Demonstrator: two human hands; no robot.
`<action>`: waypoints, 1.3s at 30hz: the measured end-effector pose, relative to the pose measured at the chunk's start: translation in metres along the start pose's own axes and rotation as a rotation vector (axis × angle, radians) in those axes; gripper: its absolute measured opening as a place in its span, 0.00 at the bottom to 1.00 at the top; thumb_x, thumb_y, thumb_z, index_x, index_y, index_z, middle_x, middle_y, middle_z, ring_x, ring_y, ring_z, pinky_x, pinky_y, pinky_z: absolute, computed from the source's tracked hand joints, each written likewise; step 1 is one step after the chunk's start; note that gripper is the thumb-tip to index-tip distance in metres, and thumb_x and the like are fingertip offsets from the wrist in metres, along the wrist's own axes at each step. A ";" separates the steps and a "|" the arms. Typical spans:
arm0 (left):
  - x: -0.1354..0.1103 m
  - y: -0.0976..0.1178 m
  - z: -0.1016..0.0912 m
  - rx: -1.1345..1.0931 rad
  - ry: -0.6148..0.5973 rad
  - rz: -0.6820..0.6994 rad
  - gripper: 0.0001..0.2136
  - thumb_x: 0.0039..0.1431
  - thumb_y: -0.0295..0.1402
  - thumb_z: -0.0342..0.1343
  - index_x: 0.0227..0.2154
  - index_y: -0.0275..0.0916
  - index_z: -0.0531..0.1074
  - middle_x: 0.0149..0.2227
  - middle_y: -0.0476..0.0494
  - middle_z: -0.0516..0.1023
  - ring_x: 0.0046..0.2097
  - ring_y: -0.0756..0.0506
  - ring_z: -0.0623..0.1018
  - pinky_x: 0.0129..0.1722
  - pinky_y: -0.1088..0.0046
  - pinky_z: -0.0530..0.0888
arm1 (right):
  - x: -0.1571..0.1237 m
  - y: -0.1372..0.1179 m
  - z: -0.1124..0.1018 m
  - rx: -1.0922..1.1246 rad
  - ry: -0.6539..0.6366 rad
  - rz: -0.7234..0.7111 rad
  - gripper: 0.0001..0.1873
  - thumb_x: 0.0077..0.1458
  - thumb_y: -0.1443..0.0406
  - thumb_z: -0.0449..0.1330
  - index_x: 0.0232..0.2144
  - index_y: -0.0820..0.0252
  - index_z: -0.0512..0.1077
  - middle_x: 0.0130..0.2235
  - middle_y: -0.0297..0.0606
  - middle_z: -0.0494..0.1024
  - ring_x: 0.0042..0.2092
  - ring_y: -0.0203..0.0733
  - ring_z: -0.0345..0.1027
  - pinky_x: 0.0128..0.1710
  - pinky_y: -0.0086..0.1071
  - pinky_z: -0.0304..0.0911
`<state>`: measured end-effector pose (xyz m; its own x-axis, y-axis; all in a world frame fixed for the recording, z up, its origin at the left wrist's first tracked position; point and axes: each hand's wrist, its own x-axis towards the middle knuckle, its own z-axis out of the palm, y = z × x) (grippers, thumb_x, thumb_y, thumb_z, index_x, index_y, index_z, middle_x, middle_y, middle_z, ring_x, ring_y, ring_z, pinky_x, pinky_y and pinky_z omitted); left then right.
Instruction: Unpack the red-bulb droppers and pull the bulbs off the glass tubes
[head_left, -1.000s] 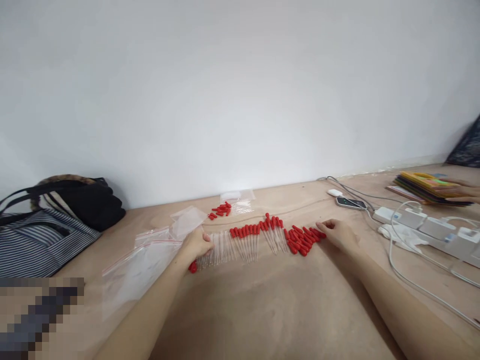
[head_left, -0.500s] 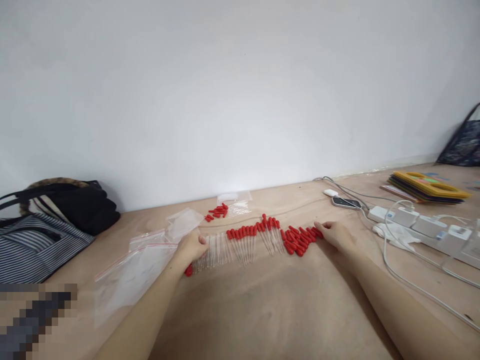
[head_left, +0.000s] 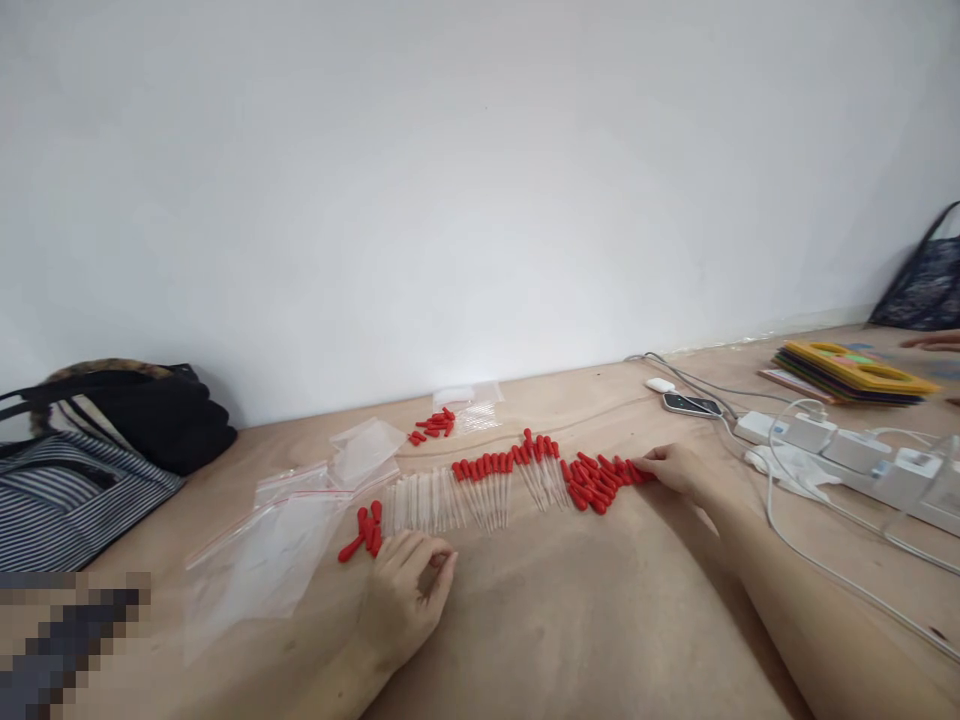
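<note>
My left hand [head_left: 405, 595] rests low over the wooden table, fingers curled and thumb apart, with nothing seen in it. Its knuckles are beside a small group of red rubber bulbs [head_left: 364, 530]. Just beyond lies a row of bare clear dropper tubes [head_left: 424, 503]. To their right are droppers with red bulbs on their ends [head_left: 484, 485], then a second fanned set of capped droppers [head_left: 541, 470]. My right hand [head_left: 675, 470] pinches a red rubber bulb [head_left: 639, 472] at the right end of a loose pile of bulbs [head_left: 592, 482].
Clear zip bags [head_left: 262, 550] lie at left, near a striped bag [head_left: 90, 500]. More red pieces [head_left: 435, 424] sit farther back. At right are a power strip [head_left: 855, 465] with white cables, a phone-like device [head_left: 690, 404] and stacked coloured boards [head_left: 855, 375]. Another person's hand [head_left: 934, 342] shows at the edge.
My left hand has drawn back toward me from the bare tubes, uncovering them and the red bulbs at left. My right hand shifted slightly right. Another person's hand appeared at the right edge.
</note>
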<state>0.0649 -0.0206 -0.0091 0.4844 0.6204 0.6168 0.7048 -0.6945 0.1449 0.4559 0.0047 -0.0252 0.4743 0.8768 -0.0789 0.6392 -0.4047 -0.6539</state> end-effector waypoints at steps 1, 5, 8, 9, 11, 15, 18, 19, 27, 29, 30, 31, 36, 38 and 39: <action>0.001 0.000 0.000 -0.001 -0.010 -0.008 0.09 0.55 0.30 0.46 0.22 0.39 0.67 0.22 0.49 0.70 0.27 0.49 0.70 0.30 0.72 0.64 | -0.002 -0.001 -0.002 0.008 -0.017 -0.005 0.12 0.40 0.57 0.57 0.18 0.59 0.74 0.20 0.37 0.74 0.23 0.38 0.64 0.22 0.28 0.53; 0.005 -0.001 0.001 -0.013 -0.023 -0.013 0.10 0.55 0.30 0.45 0.22 0.39 0.67 0.21 0.49 0.71 0.27 0.49 0.70 0.29 0.73 0.65 | -0.009 -0.004 -0.006 0.027 -0.062 -0.016 0.13 0.40 0.57 0.56 0.17 0.60 0.74 0.20 0.36 0.74 0.22 0.38 0.63 0.21 0.28 0.52; 0.005 -0.001 0.000 -0.024 -0.031 -0.006 0.09 0.55 0.30 0.45 0.22 0.39 0.67 0.21 0.49 0.71 0.27 0.49 0.71 0.29 0.73 0.65 | -0.011 -0.007 -0.007 0.041 -0.075 -0.035 0.14 0.41 0.57 0.56 0.18 0.60 0.74 0.20 0.36 0.74 0.23 0.37 0.63 0.21 0.27 0.52; 0.005 -0.001 0.000 -0.024 -0.037 -0.004 0.09 0.55 0.30 0.45 0.22 0.39 0.67 0.21 0.49 0.71 0.26 0.49 0.70 0.29 0.73 0.65 | -0.012 -0.008 -0.006 0.046 -0.077 -0.041 0.14 0.41 0.57 0.56 0.19 0.60 0.74 0.21 0.36 0.75 0.23 0.37 0.64 0.21 0.27 0.53; 0.005 -0.001 -0.001 -0.020 -0.047 -0.006 0.09 0.54 0.29 0.45 0.21 0.39 0.67 0.21 0.49 0.71 0.26 0.49 0.70 0.29 0.73 0.65 | -0.011 -0.010 -0.004 0.053 -0.076 -0.045 0.13 0.41 0.58 0.56 0.21 0.60 0.75 0.22 0.36 0.75 0.24 0.38 0.65 0.22 0.27 0.54; 0.005 -0.001 -0.001 -0.027 -0.058 -0.014 0.09 0.54 0.29 0.45 0.22 0.39 0.67 0.22 0.49 0.72 0.27 0.49 0.71 0.29 0.72 0.65 | -0.007 -0.007 -0.001 0.034 -0.050 -0.038 0.12 0.42 0.57 0.56 0.21 0.58 0.75 0.22 0.36 0.75 0.24 0.38 0.65 0.22 0.28 0.54; 0.005 -0.002 -0.001 -0.030 -0.049 -0.012 0.09 0.55 0.29 0.46 0.22 0.39 0.67 0.22 0.49 0.72 0.27 0.49 0.71 0.29 0.72 0.64 | -0.004 -0.004 -0.003 0.002 0.006 -0.039 0.15 0.44 0.56 0.54 0.22 0.58 0.75 0.21 0.37 0.75 0.24 0.40 0.66 0.22 0.29 0.53; 0.005 -0.002 -0.001 -0.029 -0.044 -0.013 0.09 0.54 0.29 0.46 0.22 0.39 0.67 0.22 0.50 0.71 0.27 0.49 0.71 0.29 0.72 0.64 | -0.003 -0.004 -0.003 -0.008 0.037 -0.045 0.16 0.45 0.55 0.53 0.23 0.59 0.75 0.22 0.38 0.75 0.25 0.41 0.66 0.22 0.30 0.54; 0.003 -0.006 0.003 -0.009 -0.015 -0.008 0.07 0.53 0.29 0.48 0.21 0.39 0.66 0.20 0.51 0.69 0.26 0.49 0.70 0.29 0.72 0.64 | -0.022 -0.038 0.018 -0.034 0.121 -0.260 0.16 0.49 0.56 0.51 0.31 0.57 0.74 0.29 0.36 0.76 0.31 0.38 0.67 0.30 0.28 0.56; 0.003 -0.006 0.003 -0.018 0.010 -0.001 0.07 0.53 0.29 0.48 0.21 0.39 0.65 0.20 0.51 0.69 0.26 0.49 0.70 0.28 0.73 0.64 | -0.033 -0.053 0.030 -0.065 0.107 -0.299 0.14 0.48 0.56 0.53 0.28 0.56 0.74 0.30 0.35 0.76 0.33 0.39 0.67 0.33 0.29 0.55; 0.003 -0.006 0.003 -0.021 0.015 0.004 0.07 0.53 0.29 0.48 0.21 0.39 0.65 0.20 0.51 0.69 0.25 0.49 0.70 0.28 0.73 0.64 | -0.037 -0.061 0.035 -0.086 0.105 -0.312 0.12 0.47 0.57 0.53 0.26 0.55 0.74 0.30 0.35 0.76 0.34 0.39 0.67 0.36 0.31 0.54; 0.003 -0.006 0.003 -0.023 0.015 0.009 0.07 0.53 0.29 0.48 0.21 0.39 0.65 0.20 0.51 0.69 0.25 0.49 0.70 0.27 0.73 0.64 | -0.041 -0.070 0.041 -0.109 0.103 -0.319 0.11 0.47 0.57 0.54 0.25 0.54 0.73 0.31 0.34 0.76 0.35 0.40 0.67 0.38 0.33 0.53; 0.004 -0.004 0.000 -0.037 -0.005 0.025 0.07 0.53 0.28 0.48 0.22 0.39 0.66 0.20 0.52 0.69 0.25 0.49 0.70 0.28 0.73 0.63 | -0.041 -0.108 0.061 -0.221 0.099 -0.263 0.14 0.46 0.53 0.55 0.24 0.56 0.72 0.32 0.40 0.76 0.40 0.47 0.66 0.43 0.42 0.47; 0.004 -0.004 0.000 -0.034 -0.026 0.022 0.07 0.53 0.28 0.48 0.22 0.39 0.66 0.21 0.51 0.69 0.25 0.49 0.70 0.28 0.73 0.63 | -0.037 -0.118 0.067 -0.258 0.068 -0.220 0.17 0.44 0.51 0.55 0.22 0.58 0.72 0.29 0.41 0.76 0.38 0.49 0.67 0.43 0.45 0.46; 0.003 -0.004 0.000 -0.031 -0.036 0.019 0.07 0.53 0.28 0.48 0.22 0.39 0.66 0.21 0.51 0.69 0.25 0.49 0.70 0.28 0.72 0.63 | -0.035 -0.122 0.069 -0.274 0.049 -0.200 0.17 0.44 0.51 0.56 0.21 0.59 0.72 0.27 0.41 0.75 0.36 0.49 0.67 0.43 0.46 0.46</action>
<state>0.0642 -0.0158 -0.0080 0.5160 0.6197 0.5914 0.6793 -0.7166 0.1582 0.3198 0.0416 0.0056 0.3475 0.9350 0.0711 0.8583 -0.2866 -0.4256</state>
